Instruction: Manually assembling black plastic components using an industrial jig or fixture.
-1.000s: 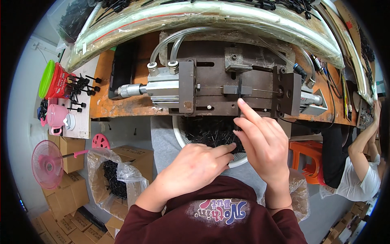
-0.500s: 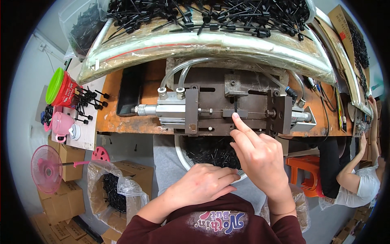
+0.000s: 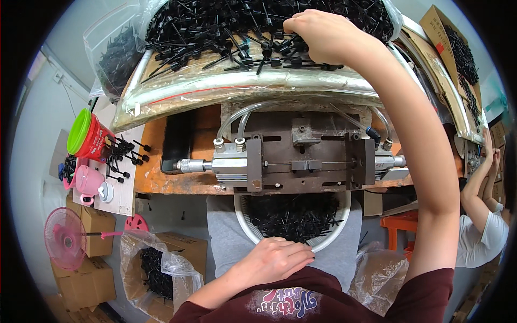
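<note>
My right hand (image 3: 328,36) is at the heap of black plastic parts with thin stems (image 3: 215,32) on the raised tray, its fingers curled down. Whatever its fingertips grip is hidden. My left hand (image 3: 277,259) rests at the near rim of a white basin (image 3: 243,226), fingers stretched out and holding nothing. Black stemmed pieces (image 3: 293,215) fill the basin, which sits on my lap. Between the tray and the basin stands a metal clamping fixture (image 3: 272,145) with an air cylinder on each side. No black stemmed part shows at its small central block (image 3: 305,166).
Clear air hoses (image 3: 231,121) arch over the fixture. A red and green bucket (image 3: 91,134), a pink cup (image 3: 88,180) and loose black parts stand at left. Below are a pink fan (image 3: 64,238) and a bag-lined carton (image 3: 186,253). Another person (image 3: 482,231) works at far right.
My right hand has left the fixture's central block and reached up and away to the heap. The black stem at the block is gone. My left hand has shifted slightly toward me.
</note>
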`<state>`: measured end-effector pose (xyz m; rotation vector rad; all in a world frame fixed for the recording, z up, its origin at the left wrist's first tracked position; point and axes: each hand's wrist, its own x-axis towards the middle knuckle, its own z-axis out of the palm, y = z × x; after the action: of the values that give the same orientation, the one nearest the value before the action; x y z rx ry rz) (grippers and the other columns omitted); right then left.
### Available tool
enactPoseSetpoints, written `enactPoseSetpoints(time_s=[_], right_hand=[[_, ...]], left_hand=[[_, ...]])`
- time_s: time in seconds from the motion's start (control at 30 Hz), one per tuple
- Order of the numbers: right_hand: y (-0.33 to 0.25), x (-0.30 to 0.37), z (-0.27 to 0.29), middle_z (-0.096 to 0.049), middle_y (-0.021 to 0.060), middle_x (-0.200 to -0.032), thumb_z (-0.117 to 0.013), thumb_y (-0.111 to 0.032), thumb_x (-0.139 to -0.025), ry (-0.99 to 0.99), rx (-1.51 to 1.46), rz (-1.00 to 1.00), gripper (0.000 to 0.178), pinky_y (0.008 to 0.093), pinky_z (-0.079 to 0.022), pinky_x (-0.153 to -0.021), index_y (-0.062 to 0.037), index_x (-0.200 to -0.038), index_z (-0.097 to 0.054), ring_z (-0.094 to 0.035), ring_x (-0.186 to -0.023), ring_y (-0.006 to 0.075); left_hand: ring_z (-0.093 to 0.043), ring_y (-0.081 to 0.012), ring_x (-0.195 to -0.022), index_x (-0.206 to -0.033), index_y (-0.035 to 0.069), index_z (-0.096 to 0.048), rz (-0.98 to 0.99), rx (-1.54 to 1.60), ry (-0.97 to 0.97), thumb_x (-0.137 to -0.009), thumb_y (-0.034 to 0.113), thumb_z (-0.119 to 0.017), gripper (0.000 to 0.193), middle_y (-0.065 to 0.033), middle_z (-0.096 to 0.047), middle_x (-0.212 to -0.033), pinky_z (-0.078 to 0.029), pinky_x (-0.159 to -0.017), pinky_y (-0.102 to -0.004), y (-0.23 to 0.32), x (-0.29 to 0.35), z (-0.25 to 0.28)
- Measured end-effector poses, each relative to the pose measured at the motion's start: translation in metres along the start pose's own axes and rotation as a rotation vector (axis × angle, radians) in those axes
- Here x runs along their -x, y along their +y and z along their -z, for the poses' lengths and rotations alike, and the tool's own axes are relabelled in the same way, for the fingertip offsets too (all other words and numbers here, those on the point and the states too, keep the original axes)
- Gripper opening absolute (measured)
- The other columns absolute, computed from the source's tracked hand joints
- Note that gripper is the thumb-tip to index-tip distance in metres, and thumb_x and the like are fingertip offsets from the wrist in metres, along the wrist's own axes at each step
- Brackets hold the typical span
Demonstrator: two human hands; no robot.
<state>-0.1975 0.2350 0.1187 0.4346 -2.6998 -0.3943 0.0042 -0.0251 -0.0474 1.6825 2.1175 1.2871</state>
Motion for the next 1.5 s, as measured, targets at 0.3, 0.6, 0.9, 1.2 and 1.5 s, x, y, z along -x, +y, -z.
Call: enactPoseSetpoints(time_s=[0.3,0.6,0.9,1.2,1.5], right_hand=[[0.002,-0.030,0.007,-0.066,0.0221,-0.106,-0.069,0.004,-0.059,-0.462,-0.187,-0.247,0.073,0.0378,-0.055,-0.084,0.0016,-0.130,-0.052,-0.065,-0.101,0.0337],[0.022,-0.016,0.004,-0.070,0.0155,-0.095,-0.076,-0.012,-0.060,-0.315,-0.115,-0.171,0.042,0.0385,-0.055,-0.082,-0.0026,-0.100,-0.069,-0.067,-0.093,0.0312],[0.034,-0.001,0.004,-0.061,0.0097,-0.094,-0.077,-0.013,-0.066,-0.152,-0.158,-0.022,0.024,0.0370,-0.053,-0.083,-0.0029,-0.088,-0.073,-0.064,-0.093,0.0276],[0.045,-0.001,0.033,-0.069,0.0208,-0.083,-0.075,-0.018,-0.072,-0.216,-0.291,-0.168,0.025,0.0405,-0.053,-0.073,0.0022,-0.085,-0.071,-0.067,-0.080,0.0337],[0.069,0.012,0.040,-0.066,0.0120,-0.072,-0.075,-0.012,-0.075,-0.004,-0.859,-0.546,0.021,0.0346,-0.050,-0.065,0.0023,-0.088,-0.069,-0.062,-0.069,0.0198]], left_hand=[[-0.070,-0.0187,-0.071,-0.090,0.005,-0.072,0.032,0.036,0.016,-0.081,0.012,-0.074,0.012,-0.0054,-0.073,-0.089,-0.055,-0.061,-0.0284,-0.008,0.015,-0.011],[-0.070,-0.0189,-0.073,-0.089,0.006,-0.072,0.034,0.030,-0.014,-0.082,0.014,-0.072,0.010,-0.0043,-0.073,-0.090,-0.055,-0.063,-0.0292,-0.008,0.013,-0.015],[-0.070,-0.0198,-0.073,-0.090,0.005,-0.072,0.030,-0.044,-0.060,-0.082,0.012,-0.072,0.010,-0.0047,-0.072,-0.089,-0.055,-0.063,-0.0305,-0.009,0.014,-0.017],[-0.070,-0.0198,-0.074,-0.089,0.005,-0.071,0.023,-0.036,-0.103,-0.082,0.012,-0.072,0.009,-0.0049,-0.072,-0.088,-0.055,-0.064,-0.0308,-0.004,0.012,-0.021],[-0.069,-0.0191,-0.074,-0.088,0.007,-0.071,0.002,-0.062,-0.095,-0.082,0.012,-0.071,0.008,-0.0036,-0.071,-0.088,-0.055,-0.064,-0.0309,-0.002,0.008,-0.023]])
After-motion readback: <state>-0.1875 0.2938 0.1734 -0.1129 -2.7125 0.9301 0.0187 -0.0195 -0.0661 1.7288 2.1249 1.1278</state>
